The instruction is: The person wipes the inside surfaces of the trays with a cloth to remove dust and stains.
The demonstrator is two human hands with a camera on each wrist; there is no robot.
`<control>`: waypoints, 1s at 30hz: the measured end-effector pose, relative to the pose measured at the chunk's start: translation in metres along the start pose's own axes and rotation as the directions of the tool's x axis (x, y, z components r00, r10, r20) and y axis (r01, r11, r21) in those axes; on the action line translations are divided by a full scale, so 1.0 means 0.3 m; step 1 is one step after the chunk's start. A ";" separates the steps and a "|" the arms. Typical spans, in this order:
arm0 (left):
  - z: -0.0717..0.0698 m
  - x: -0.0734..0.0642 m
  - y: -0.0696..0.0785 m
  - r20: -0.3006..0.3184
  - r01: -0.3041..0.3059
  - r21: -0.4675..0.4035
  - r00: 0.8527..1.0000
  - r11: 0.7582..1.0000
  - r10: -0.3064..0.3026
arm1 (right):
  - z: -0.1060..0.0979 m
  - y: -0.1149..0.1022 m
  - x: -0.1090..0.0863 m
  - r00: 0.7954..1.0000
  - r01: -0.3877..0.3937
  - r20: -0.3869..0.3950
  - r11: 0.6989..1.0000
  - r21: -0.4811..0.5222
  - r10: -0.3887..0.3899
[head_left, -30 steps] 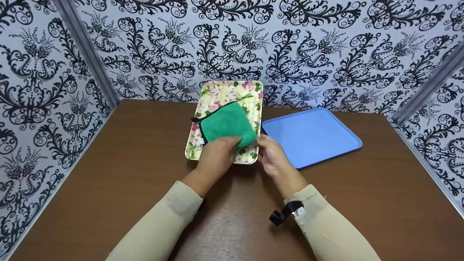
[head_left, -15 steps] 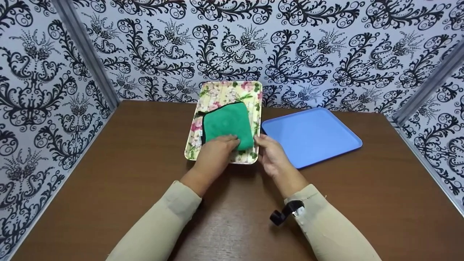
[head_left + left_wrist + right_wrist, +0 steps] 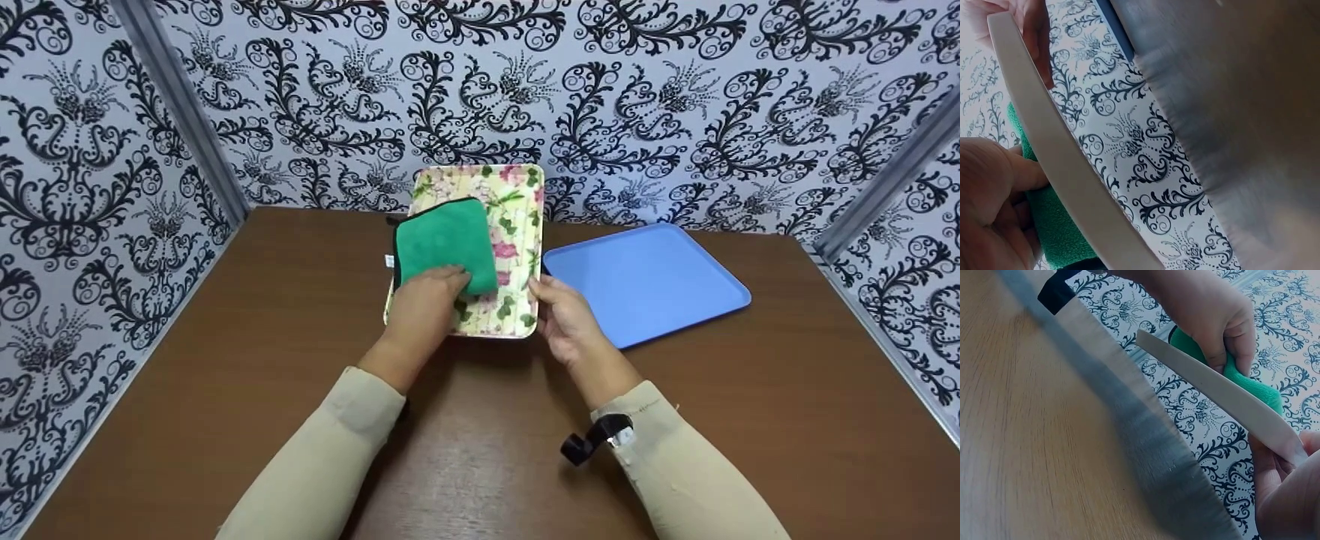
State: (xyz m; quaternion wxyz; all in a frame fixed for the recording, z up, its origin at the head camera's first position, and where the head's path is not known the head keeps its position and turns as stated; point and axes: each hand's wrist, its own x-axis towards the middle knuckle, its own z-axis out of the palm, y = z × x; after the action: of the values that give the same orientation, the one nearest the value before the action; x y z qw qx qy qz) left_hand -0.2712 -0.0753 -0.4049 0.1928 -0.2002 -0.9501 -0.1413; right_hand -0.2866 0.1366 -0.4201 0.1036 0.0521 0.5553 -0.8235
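A floral cream tray (image 3: 517, 217) is held tilted up above the table, its pattern facing me. My right hand (image 3: 566, 319) grips its right edge, thumb on the front and fingers behind. A folded green cloth (image 3: 444, 240) with black edging and a small white tag lies against the left part of the tray face. My left hand (image 3: 421, 306) presses the cloth there, and in the left wrist view the thumb and fingers pinch the cloth (image 3: 1055, 225). Seen from the right wrist, the pale tray rim (image 3: 1224, 394) runs between both hands.
A plain blue tray (image 3: 645, 281) lies on the brown table (image 3: 300, 285) just right of the floral tray. Patterned black-and-white walls (image 3: 517, 82) enclose the back and sides. A black strap (image 3: 596, 440) hangs at the right sleeve.
The left hand has slid the cloth leftward and slightly up across the tray, so the tag now sticks out past the left edge. The right hand keeps its grip; the tray tilts slightly more.
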 end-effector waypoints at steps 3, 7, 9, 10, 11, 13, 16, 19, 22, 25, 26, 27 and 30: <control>0.003 0.002 -0.012 -0.022 0.021 0.029 1.000 0.999 -0.021 | 0.002 0.001 -0.001 1.000 -0.004 0.000 1.000 -0.003 0.004; 0.006 0.004 -0.028 -0.037 0.066 0.051 0.997 0.997 -0.064 | 0.004 0.001 -0.001 1.000 -0.007 -0.006 1.000 -0.008 0.007; 0.006 0.005 -0.037 -0.046 0.094 0.055 0.995 0.994 -0.092 | 0.003 0.001 -0.001 1.000 -0.005 -0.008 1.000 -0.009 0.005; 0.007 0.005 -0.042 -0.052 0.110 0.055 0.993 0.992 -0.107 | 0.003 0.001 -0.001 1.000 -0.004 -0.010 1.000 -0.008 0.004; 0.007 0.005 -0.046 -0.059 0.125 0.054 0.991 0.991 -0.122 | 0.002 0.001 0.000 1.000 -0.005 -0.010 1.000 -0.008 0.005; 0.007 0.005 -0.055 -0.073 0.154 0.050 0.986 0.987 -0.150 | 0.000 0.001 0.001 1.000 -0.004 -0.006 1.000 -0.012 0.004; 0.007 0.005 -0.065 -0.073 0.188 0.046 0.980 0.981 -0.184 | 0.000 0.001 -0.001 1.000 -0.008 -0.003 1.000 -0.019 0.008; 0.006 0.005 -0.073 -0.055 0.215 0.040 0.976 0.976 -0.213 | 0.003 0.000 -0.004 1.000 -0.012 -0.004 1.000 -0.020 0.012; 0.005 0.007 -0.076 -0.045 0.243 0.027 0.969 0.970 -0.242 | 0.007 -0.001 -0.006 1.000 -0.010 0.000 1.000 -0.022 0.010; 0.009 0.010 -0.078 -0.067 0.255 0.011 0.965 0.967 -0.254 | 0.011 -0.002 -0.009 1.000 -0.002 0.006 1.000 -0.027 0.003; 0.011 0.010 -0.078 -0.085 0.252 0.003 0.964 0.968 -0.251 | 0.012 -0.003 -0.009 1.000 0.002 0.007 1.000 -0.030 -0.002; 0.013 0.011 -0.079 -0.103 0.250 -0.004 0.963 0.968 -0.249 | 0.012 -0.003 -0.010 1.000 0.005 0.007 1.000 -0.031 -0.005; 0.018 0.010 -0.079 -0.133 0.261 -0.038 0.955 0.965 -0.264 | 0.013 -0.004 -0.010 1.000 0.012 0.012 0.999 -0.040 -0.012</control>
State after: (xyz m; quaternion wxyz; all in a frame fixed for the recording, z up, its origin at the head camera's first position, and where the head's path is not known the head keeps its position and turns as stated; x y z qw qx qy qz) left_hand -0.2856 -0.0934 -0.4128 0.2349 -0.0641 -0.9514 -0.1886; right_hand -0.2838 0.1337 -0.4170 0.1029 0.0418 0.5712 -0.8132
